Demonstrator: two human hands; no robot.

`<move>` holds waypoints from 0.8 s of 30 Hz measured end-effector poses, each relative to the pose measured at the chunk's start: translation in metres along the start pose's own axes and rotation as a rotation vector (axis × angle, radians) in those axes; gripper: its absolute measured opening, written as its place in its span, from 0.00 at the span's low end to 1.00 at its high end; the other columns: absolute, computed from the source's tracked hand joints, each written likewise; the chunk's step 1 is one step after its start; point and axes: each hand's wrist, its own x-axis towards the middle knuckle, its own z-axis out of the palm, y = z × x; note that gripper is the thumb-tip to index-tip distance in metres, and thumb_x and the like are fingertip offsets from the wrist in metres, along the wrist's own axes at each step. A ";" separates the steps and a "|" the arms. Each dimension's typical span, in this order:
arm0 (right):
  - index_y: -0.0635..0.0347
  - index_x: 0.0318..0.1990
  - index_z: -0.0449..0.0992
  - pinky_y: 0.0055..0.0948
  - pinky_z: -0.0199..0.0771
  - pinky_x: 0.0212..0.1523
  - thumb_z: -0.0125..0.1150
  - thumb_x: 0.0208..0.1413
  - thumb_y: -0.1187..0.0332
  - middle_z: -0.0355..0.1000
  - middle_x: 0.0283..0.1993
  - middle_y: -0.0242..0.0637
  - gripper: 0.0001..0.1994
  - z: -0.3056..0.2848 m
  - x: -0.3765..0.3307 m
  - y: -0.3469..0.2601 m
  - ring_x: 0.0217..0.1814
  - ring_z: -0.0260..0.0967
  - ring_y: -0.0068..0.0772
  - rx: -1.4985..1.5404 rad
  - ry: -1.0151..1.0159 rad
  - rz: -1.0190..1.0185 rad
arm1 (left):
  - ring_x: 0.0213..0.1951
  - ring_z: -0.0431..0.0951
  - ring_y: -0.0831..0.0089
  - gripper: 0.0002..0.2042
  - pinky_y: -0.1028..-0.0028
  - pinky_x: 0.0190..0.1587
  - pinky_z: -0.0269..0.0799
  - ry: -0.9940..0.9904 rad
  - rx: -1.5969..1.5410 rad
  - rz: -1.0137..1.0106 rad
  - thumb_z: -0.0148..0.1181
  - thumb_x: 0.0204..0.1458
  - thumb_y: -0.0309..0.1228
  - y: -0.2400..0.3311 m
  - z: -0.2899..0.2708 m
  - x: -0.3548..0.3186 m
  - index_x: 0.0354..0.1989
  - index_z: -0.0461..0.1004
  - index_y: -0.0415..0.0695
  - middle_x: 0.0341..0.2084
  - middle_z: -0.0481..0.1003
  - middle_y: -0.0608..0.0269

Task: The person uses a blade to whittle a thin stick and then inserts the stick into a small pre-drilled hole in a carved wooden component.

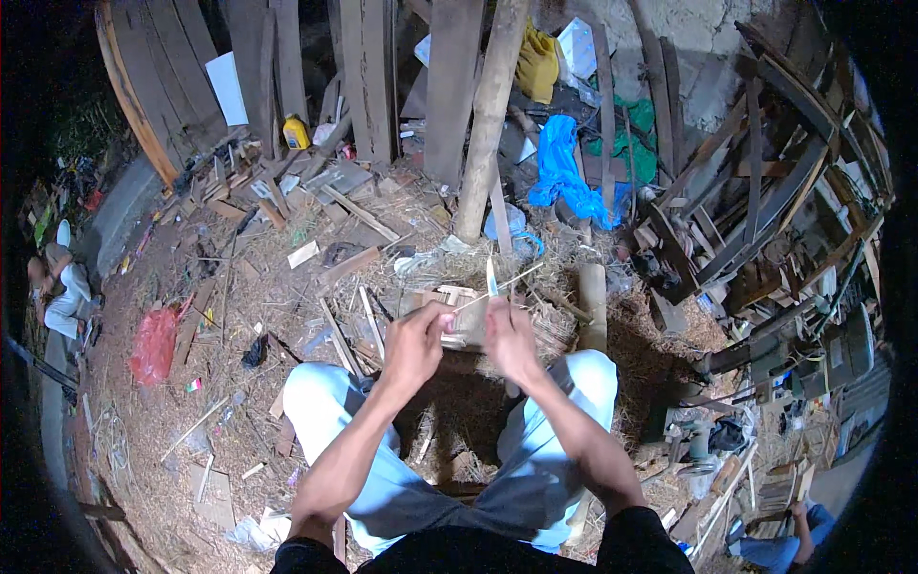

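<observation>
My left hand [419, 337] is closed, pinching one end of a thin pale stick [521, 275] that slants up to the right. In my right hand [510, 335] is a knife [491, 277], its blade pointing up and away from me. The blade and the stick cross just above my right fingers; whether they touch, I cannot tell. Beneath my hands, between my knees, sits a low wooden block [466, 337] with several short pale strips on its far part. My hands hide some of it.
Shavings and scrap wood cover the ground. A wooden post [486, 124] rises ahead, beside a blue plastic bag [562, 172]. A short log [592, 306] lies by my right knee. On the left lies a red plastic bag [155, 344]. Piled timber [765, 191] stands right. Other people sit at both sides.
</observation>
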 end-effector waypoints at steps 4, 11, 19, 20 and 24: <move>0.66 0.21 0.64 0.34 0.56 0.22 0.36 0.60 0.65 0.58 0.16 0.37 0.18 -0.020 0.006 -0.017 0.19 0.57 0.31 -0.006 0.029 -0.068 | 0.21 0.76 0.66 0.04 0.70 0.26 0.69 0.012 -0.037 -0.002 0.53 0.51 0.21 0.010 -0.010 0.004 0.34 0.74 0.41 0.20 0.75 0.57; 0.62 0.24 0.66 0.29 0.60 0.18 0.37 0.62 0.58 0.56 0.16 0.30 0.20 -0.007 0.002 -0.008 0.18 0.59 0.27 -0.058 0.052 -0.112 | 0.23 0.76 0.68 0.05 0.71 0.28 0.68 0.000 0.049 -0.013 0.52 0.52 0.23 0.009 -0.005 0.004 0.34 0.74 0.40 0.20 0.75 0.56; 0.67 0.24 0.65 0.31 0.59 0.26 0.37 0.60 0.61 0.58 0.18 0.39 0.19 0.002 -0.002 -0.005 0.22 0.57 0.29 0.021 -0.042 -0.023 | 0.25 0.75 0.54 0.05 0.63 0.28 0.68 0.037 0.062 0.072 0.54 0.48 0.21 0.006 0.000 0.004 0.32 0.73 0.42 0.22 0.74 0.53; 0.67 0.23 0.65 0.30 0.58 0.25 0.36 0.60 0.61 0.57 0.18 0.39 0.20 0.007 -0.006 -0.005 0.21 0.56 0.28 -0.032 -0.080 -0.052 | 0.26 0.75 0.55 0.04 0.64 0.29 0.68 0.037 0.072 0.078 0.54 0.48 0.21 0.005 0.002 0.004 0.32 0.73 0.41 0.22 0.75 0.53; 0.69 0.22 0.63 0.38 0.56 0.26 0.36 0.61 0.60 0.56 0.17 0.39 0.21 -0.020 0.012 -0.017 0.21 0.53 0.29 0.205 0.142 -0.017 | 0.27 0.76 0.58 0.04 0.67 0.30 0.69 0.070 0.122 0.148 0.53 0.49 0.20 0.004 -0.002 0.003 0.31 0.74 0.38 0.24 0.75 0.54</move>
